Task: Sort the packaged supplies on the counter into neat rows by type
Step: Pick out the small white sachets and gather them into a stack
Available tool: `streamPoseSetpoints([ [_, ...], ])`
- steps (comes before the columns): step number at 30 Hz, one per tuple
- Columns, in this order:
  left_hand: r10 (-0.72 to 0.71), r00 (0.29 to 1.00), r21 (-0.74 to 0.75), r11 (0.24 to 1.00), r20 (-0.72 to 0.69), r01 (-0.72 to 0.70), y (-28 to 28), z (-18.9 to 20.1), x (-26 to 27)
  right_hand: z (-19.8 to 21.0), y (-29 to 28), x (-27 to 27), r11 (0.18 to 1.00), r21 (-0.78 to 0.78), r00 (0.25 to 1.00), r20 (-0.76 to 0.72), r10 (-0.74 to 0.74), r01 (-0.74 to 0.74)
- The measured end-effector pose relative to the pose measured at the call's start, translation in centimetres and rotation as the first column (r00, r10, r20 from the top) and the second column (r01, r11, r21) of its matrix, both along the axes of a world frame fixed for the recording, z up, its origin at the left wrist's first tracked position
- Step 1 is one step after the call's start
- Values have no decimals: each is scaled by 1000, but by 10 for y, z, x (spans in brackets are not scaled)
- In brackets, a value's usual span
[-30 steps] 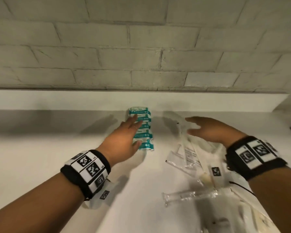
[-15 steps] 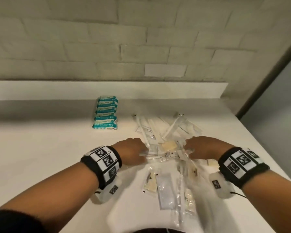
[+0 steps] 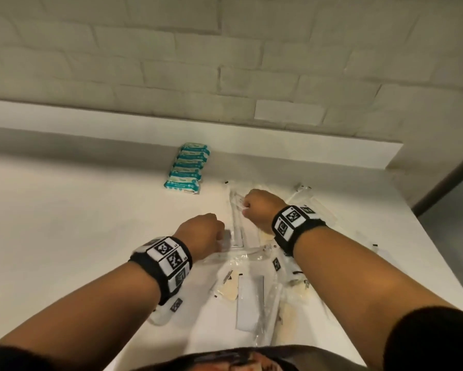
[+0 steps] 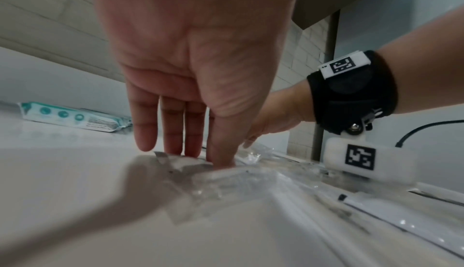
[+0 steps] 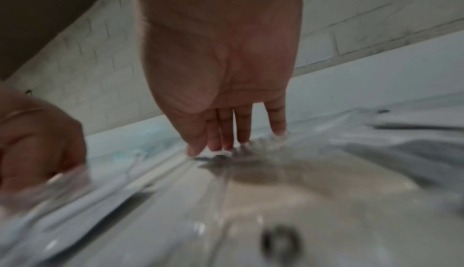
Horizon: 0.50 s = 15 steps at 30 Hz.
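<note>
Since half a second ago the right hand has gone further up the frame than the left hand, both onto the loose pile of clear plastic packets at centre right of the white counter. Left fingertips press a crinkled clear wrapper; right fingertips touch another packet, fingers extended, though whether either hand pinches anything cannot be told. A neat row of teal-and-white wipe packs lies above centre, against the backsplash.
</note>
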<state>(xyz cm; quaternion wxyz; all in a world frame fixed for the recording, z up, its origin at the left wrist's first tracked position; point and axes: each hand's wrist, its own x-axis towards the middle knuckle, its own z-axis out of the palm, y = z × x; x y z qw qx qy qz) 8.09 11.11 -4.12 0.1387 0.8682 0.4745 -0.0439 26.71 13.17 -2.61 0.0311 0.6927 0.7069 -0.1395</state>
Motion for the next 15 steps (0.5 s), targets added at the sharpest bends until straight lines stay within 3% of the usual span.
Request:
streamPoseSetpoints([
  [2,41,999,-23,999,14,-41,0,-4,-5,-2,2,8,998,24,996,75,-53,51],
  [5,173,981,-184,971,88,-155,2,-6,-12,-10,-4,16,992,1,977,176,-122,124],
  [8,217,973,-285,940,76,-188,6,-4,-12,-15,-15,24,952,-40,951,67,-301,304],
  [10,220,975,-324,926,39,-196,6,-2,-8,-13,-20,29,932,-123,940,14,-342,341],
  [13,192,981,-270,944,-15,-189,4,3,-5,-10,-30,33,947,-97,952,25,-304,305],
  [15,215,975,-162,966,57,-203,0,5,-7,-8,-38,41,953,19,952,-48,-301,302],
])
